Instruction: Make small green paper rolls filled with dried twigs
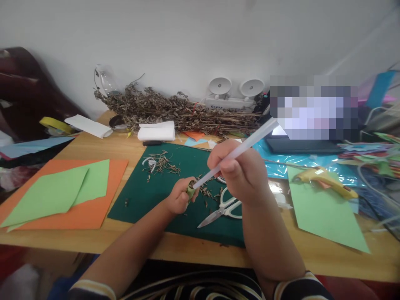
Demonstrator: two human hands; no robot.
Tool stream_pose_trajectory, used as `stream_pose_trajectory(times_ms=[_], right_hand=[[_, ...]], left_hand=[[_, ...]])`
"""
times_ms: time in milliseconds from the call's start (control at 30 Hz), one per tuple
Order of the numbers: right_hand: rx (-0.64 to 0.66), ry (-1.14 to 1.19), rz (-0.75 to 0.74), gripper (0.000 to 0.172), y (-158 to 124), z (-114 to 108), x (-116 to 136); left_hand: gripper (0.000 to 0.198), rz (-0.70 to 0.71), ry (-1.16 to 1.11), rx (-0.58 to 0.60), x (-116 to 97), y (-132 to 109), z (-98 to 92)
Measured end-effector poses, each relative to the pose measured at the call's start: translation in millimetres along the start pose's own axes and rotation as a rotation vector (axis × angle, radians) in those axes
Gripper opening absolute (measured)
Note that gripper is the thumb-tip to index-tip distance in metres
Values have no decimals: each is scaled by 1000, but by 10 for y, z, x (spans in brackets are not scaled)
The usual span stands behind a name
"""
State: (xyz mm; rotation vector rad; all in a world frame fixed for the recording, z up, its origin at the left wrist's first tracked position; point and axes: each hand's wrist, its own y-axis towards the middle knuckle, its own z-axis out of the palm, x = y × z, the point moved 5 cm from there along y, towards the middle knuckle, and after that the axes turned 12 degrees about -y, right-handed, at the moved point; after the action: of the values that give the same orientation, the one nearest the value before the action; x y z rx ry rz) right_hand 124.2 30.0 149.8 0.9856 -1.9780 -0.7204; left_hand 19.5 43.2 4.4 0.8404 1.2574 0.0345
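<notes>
My left hand [178, 198] is closed around a small green roll of paper [190, 191] over the dark green cutting mat [146, 196]. My right hand [240, 173] grips a long translucent white stick [250, 143] like a pen. The stick's lower tip pokes into the top of the green roll. Dry leaf bits [162, 163] lie scattered on the mat around my hands. White-handled scissors [223, 209] lie on the mat just below my right hand.
A yellow glue gun [325, 180] rests on a green sheet [325, 212] at the right. Green paper [59, 191] lies on an orange sheet [87, 214] at the left. Dried branches [175, 110], white rolls [156, 131] and a dark device [300, 146] line the back of the wooden table [200, 252].
</notes>
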Motion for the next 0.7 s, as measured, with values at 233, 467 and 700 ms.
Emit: stream_pose_trajectory(times_ms=[233,467,700], right_hand=[[110,-182,-21,45,39,98,50],[19,-181,-33,44,20,24,73],[213,-135,-39,46,36,127,63]], left_hand=[[57,6,22,-6,-21,9,15],[56,-6,25,-25,-14,7,4],[55,9,12,-40,-29,11,0]])
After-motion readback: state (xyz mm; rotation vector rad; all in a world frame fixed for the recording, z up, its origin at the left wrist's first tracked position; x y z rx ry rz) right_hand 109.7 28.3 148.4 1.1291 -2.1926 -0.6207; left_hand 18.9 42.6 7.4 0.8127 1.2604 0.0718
